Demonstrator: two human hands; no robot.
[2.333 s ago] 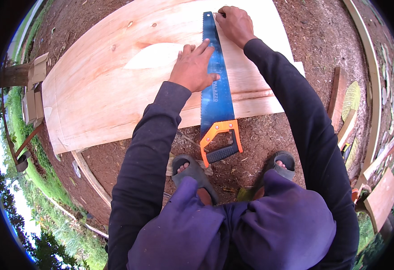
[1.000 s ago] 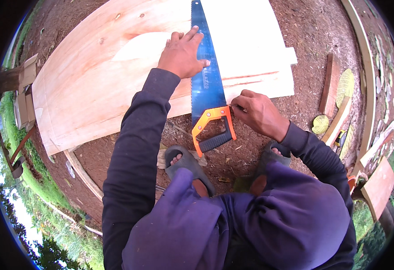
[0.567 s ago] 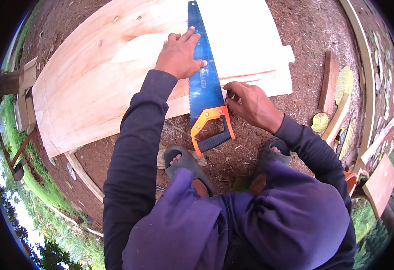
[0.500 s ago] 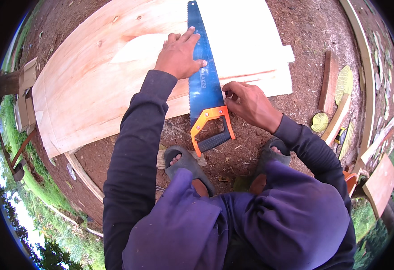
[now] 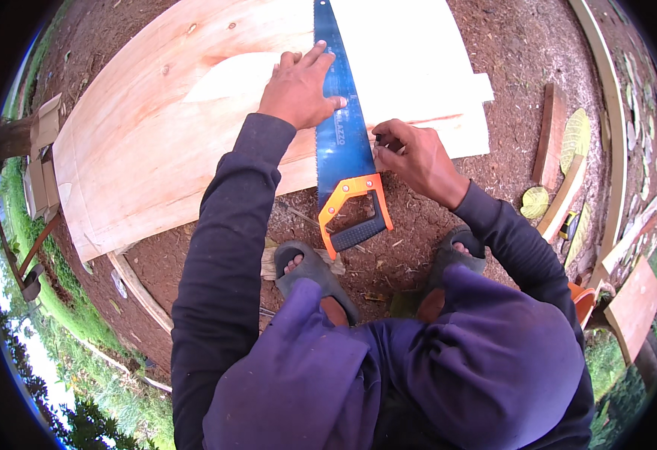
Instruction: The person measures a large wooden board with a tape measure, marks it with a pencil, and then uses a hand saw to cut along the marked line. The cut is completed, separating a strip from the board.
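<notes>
A hand saw (image 5: 347, 161) with a blue blade and an orange and black handle lies across a pale plywood sheet (image 5: 148, 142), its handle towards me and past the sheet's near edge. My left hand (image 5: 298, 90) is spread flat, its fingertips and thumb pressing on the blade. Beside the blade's right, smooth edge, just beyond the handle, my right hand (image 5: 418, 157) is closed in a pinch. Something small and dark shows at its fingertips, too little of it to name. The blade's teeth face left.
Bare soil surrounds the sheet. On the right lie a brown wood block (image 5: 549, 135), large yellowish leaves (image 5: 576, 139), a tape measure (image 5: 569, 225) and a long timber strip (image 5: 609, 112). Cardboard (image 5: 42, 165) stands at the left. My sandalled feet (image 5: 309, 274) are just below the saw.
My right hand has slid slightly away from me along the blade's right edge, still pinched. The left hand stays on the blade, and the saw has hardly shifted.
</notes>
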